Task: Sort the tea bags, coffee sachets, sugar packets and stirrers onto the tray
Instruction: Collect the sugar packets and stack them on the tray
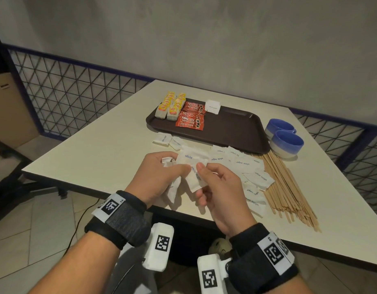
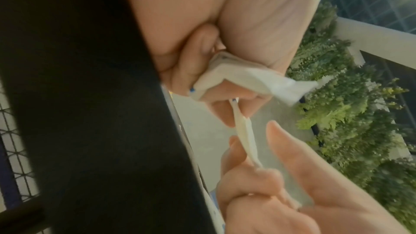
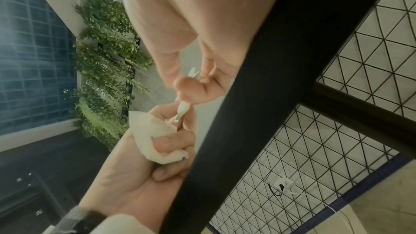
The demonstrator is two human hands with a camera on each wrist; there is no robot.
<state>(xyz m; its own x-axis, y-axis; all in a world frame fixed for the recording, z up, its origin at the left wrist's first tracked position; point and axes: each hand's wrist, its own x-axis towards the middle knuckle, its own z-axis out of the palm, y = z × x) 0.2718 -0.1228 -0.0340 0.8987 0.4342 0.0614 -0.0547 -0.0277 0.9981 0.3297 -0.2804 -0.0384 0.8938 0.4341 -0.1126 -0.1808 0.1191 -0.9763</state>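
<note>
Left hand (image 1: pixel 160 175) is clutching a bunch of "white sugar" packets (image 1: pixel 188 161), and the right hand (image 1: pixel 217 187) pinches one packet (image 1: pixel 194 181) between thumb and finger. More sugar packets (image 1: pixel 247 166) lie loose beside the wooden stirrers (image 1: pixel 289 187). Further out, the brown tray (image 1: pixel 236 128) holds Nescafe sachets (image 1: pixel 190 118), yellow-tagged tea bags (image 1: pixel 170 107) and one sugar packet (image 1: pixel 213 106).

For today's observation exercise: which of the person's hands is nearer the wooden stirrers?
Right. The right hand is just beside the stirrers; the left hand is farther away, beyond it.
</note>
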